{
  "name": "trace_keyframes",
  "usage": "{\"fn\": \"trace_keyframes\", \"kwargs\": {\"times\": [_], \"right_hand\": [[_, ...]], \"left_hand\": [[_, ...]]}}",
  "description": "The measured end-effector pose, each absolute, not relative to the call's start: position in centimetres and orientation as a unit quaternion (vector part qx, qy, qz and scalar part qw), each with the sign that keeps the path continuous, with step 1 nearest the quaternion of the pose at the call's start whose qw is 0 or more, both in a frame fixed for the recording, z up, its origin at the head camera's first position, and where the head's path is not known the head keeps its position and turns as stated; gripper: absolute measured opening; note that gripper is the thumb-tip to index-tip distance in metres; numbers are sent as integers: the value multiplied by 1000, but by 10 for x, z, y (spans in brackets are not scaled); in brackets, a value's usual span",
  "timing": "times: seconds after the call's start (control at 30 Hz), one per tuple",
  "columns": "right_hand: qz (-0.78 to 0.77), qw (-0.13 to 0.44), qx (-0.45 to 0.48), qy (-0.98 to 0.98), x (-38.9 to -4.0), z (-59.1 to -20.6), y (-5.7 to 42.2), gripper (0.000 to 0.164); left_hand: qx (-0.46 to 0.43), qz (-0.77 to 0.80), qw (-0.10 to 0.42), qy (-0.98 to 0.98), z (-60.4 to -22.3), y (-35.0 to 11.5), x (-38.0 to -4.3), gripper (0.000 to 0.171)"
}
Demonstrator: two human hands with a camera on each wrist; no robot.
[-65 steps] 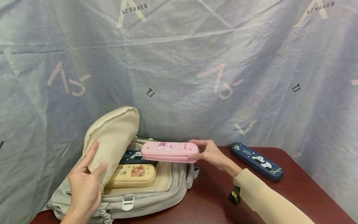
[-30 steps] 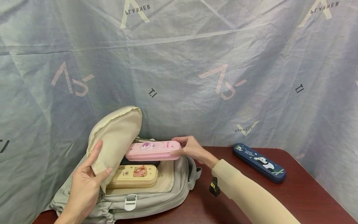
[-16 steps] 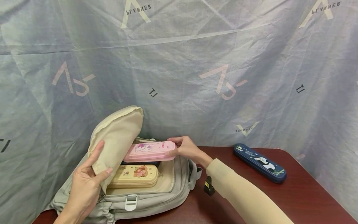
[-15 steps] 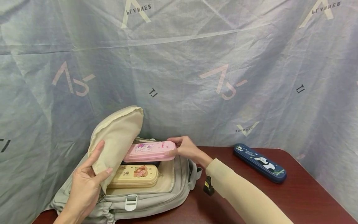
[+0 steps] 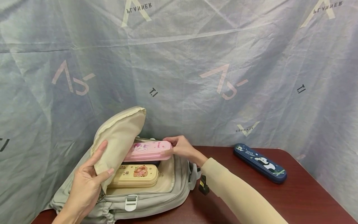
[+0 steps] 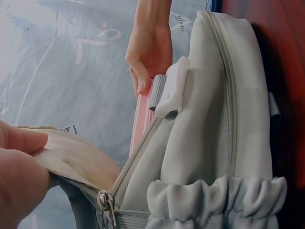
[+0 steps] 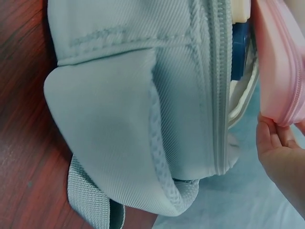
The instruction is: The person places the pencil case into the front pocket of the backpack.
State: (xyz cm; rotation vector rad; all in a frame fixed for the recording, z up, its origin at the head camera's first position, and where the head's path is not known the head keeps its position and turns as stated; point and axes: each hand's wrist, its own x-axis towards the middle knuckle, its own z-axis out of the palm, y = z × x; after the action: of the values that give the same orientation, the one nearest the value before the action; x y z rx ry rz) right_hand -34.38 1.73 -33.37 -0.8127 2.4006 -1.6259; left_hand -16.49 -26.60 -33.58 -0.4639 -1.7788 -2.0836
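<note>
A light grey-green backpack lies on the table with its front pocket unzipped. My left hand pinches the pocket's cream-lined flap and holds it raised; the left wrist view shows thumb and finger on its edge. At the pocket's mouth, my right hand grips the right end of a pink rabbit-print pencil case. The case's left end is hidden behind the flap. Inside the pocket lie a cream-yellow pencil case and, behind it, a dark blue one, mostly covered in the head view.
Another dark blue pencil case, with a panda print, lies on the reddish-brown table to the right. A grey printed cloth hangs behind the table. A zipper pull dangles near my left hand, and a strap sticks out at the backpack's right side.
My right hand has carried the pink pencil case leftward into the pocket, over the dark blue one, its left end passing behind the flap. My left hand keeps the flap up, shifting only slightly.
</note>
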Motion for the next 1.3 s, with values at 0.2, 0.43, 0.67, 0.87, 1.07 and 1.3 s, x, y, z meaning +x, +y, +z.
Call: {"fn": "trace_keyframes", "kwargs": {"times": [0.2,0.43,0.67,0.87,1.07,1.3], "right_hand": [[-544,72,-272,790,-344,-333,12,58],[-527,64,-276,801,-347,-334,3,55],[-525,67,-264,807,-346,-334,-5,56],[-523,68,-257,810,-346,-334,-12,60],[-518,67,-256,813,-345,-333,-17,61],[-517,71,-257,813,-345,-334,-23,60]], "left_hand": [[-165,-742,178,-625,-336,-266,-165,87],[-169,-747,174,-619,-335,-265,-166,87],[-176,-750,174,-613,-336,-265,-166,87],[-174,-753,170,-611,-337,-265,-166,87],[-177,-755,170,-608,-337,-265,-167,87],[-189,-758,174,-599,-337,-265,-169,87]]}}
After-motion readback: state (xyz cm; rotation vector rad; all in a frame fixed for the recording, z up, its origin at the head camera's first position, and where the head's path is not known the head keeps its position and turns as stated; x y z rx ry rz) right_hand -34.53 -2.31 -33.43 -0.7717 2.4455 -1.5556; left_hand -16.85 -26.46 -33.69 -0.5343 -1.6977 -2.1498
